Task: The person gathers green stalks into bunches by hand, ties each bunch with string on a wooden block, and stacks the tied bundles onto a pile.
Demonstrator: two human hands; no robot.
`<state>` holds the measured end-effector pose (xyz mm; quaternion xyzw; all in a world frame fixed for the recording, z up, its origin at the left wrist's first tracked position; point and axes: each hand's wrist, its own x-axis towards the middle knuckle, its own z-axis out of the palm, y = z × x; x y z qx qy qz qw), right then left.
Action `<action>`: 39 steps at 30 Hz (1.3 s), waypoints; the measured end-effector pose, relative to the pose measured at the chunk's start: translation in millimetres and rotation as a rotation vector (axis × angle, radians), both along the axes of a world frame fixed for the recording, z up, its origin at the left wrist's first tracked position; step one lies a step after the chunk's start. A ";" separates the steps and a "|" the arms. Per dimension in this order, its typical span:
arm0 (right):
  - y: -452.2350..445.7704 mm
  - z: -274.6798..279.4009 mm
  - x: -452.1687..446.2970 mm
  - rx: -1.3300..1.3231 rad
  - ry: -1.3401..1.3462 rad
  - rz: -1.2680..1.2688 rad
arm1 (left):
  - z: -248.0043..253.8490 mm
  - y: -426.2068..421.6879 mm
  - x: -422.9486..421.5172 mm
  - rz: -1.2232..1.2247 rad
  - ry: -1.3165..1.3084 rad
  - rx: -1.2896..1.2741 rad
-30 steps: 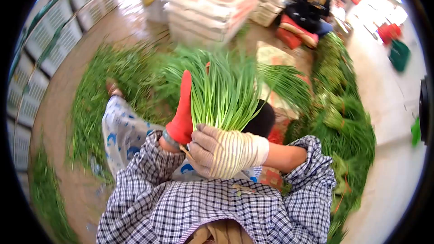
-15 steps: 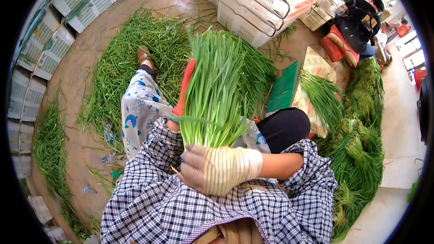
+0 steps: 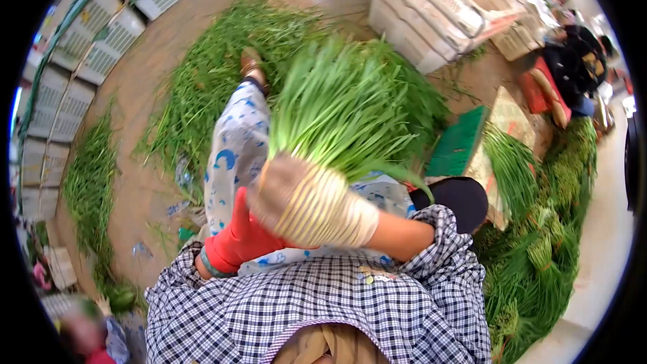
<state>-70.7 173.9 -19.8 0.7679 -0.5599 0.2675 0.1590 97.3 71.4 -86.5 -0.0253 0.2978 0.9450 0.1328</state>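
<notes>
Green bundle [image 3: 344,108] sits in the upper middle of the head view, leaf ends fanned toward the top of the frame, pale stem ends down at my gloves. My right hand [image 3: 313,199], in a striped glove, is closed around those stem ends. My left hand [image 3: 246,232], in a red glove, is just below and left of it, thumb up; its fingers are partly hidden behind the striped glove, so I can't tell if they grip anything.

Progress: the bundle looks gathered but loose at the leaf end, no tie visible on it, so I'd call it part-way. Done, as I judge it: the heap of bunches [image 3: 539,263] along the right of the frame, pinched in near their pale ends; ties too small to confirm. One more bunch [image 3: 510,168] lies on the pale board [image 3: 504,113], right of centre, beside a green bristly piece [image 3: 458,143]. Left over: loose greens [image 3: 202,94] spread on the floor, upper left of centre, plus a loose strip [image 3: 91,189] at far left. Can't tell whether these are stock or trimmings.
</notes>
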 end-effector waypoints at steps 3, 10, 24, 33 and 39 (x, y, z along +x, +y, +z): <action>-8.2 -32.0 69.1 -0.041 -0.043 0.309 | -41.6 6.3 62.8 0.363 -0.279 -0.319; -32.3 -82.3 105.7 0.319 -0.600 0.691 | -79.1 5.5 140.8 0.543 -0.486 -0.421; -32.9 -108.0 99.6 0.912 -2.133 0.758 | -128.0 18.4 148.5 0.237 -0.222 -0.668; -23.2 -93.7 -30.4 0.249 -0.672 0.002 | -43.2 1.6 130.1 0.090 -0.602 -0.170; -23.5 -111.4 -33.3 0.041 -0.596 -0.188 | -47.0 0.9 132.4 0.072 -0.538 -0.126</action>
